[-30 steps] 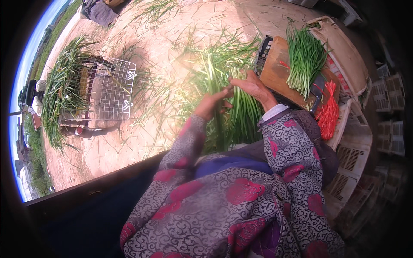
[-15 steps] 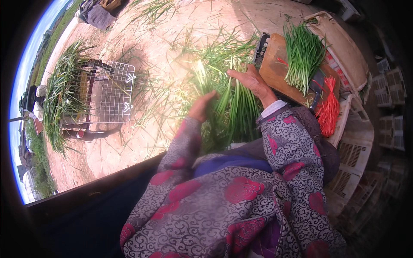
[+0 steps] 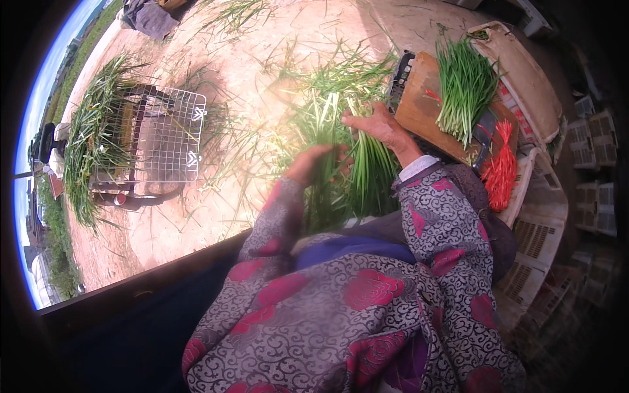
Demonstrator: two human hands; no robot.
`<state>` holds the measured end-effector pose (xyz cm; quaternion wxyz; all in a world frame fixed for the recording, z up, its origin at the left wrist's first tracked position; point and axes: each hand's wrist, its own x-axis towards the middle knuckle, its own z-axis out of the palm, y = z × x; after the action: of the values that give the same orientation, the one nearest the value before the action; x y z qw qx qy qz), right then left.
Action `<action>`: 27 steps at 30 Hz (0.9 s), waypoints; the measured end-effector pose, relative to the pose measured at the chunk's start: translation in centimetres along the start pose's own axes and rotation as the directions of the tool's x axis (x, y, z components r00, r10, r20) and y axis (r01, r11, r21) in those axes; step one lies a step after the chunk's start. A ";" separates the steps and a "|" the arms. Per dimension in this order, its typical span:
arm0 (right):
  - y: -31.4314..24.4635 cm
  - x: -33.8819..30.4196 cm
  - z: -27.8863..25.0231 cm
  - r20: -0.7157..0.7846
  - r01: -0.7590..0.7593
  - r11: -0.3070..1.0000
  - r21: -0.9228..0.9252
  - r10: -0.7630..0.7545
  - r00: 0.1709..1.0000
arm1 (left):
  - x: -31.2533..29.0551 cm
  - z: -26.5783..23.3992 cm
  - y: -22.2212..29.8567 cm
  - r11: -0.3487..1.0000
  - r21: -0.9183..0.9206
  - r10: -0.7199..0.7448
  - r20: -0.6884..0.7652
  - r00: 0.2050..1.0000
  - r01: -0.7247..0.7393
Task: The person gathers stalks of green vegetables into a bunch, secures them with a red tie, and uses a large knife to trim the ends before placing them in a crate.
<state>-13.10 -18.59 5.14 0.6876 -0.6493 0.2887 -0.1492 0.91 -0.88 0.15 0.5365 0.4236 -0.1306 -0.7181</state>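
Note:
In front of my body, my right hand [image 3: 383,129] is closed round a bunch of green chives [image 3: 372,171], its thumb pointing left across the pale stems. The leaves hang down toward my lap. To its left, my left hand [image 3: 311,162] is blurred but looks curled round a second, looser bunch of chives [image 3: 325,114], white stem ends up. Part of its fingers hides behind the leaves. Beyond both hands a pile of loose chives [image 3: 354,77] lies on the ground.
On the right, a neat bunch of chives [image 3: 466,88] rests on a wooden board [image 3: 418,98], beside a bundle of red ties [image 3: 500,171]. Plastic crates [image 3: 538,226] stand farther right. A white wire rack [image 3: 171,134] on the left has chives [image 3: 98,141] heaped over its far side.
My left hand has moved slightly right, its fingers now reaching round the looser chives, whose white stems stand more upright. My right hand has hardly moved with its bunch.

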 end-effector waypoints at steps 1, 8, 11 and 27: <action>-0.5 0.1 0.5 0.054 -0.053 0.998 -0.040 0.055 0.997 | 0.1 0.1 -0.1 1.000 -0.012 -0.014 0.006 1.000 0.014; 1.2 1.1 0.5 0.043 -0.029 0.942 -0.334 0.046 0.998 | 0.4 1.8 0.2 0.973 0.119 0.230 -0.352 0.907 -0.200; 0.2 0.9 1.3 0.080 -0.048 0.920 -0.389 0.086 0.993 | 0.4 1.6 0.2 0.960 0.120 0.281 -0.465 0.839 -0.255; 1.4 0.5 2.4 -0.050 0.014 0.997 -0.075 -0.018 0.999 | 0.3 3.3 -0.2 0.949 0.053 0.302 -0.449 0.841 -0.312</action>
<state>-11.53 -16.81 3.63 0.6542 -0.6727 0.3063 -0.1603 -1.66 -1.94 1.88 0.6645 0.5462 -0.0608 -0.5064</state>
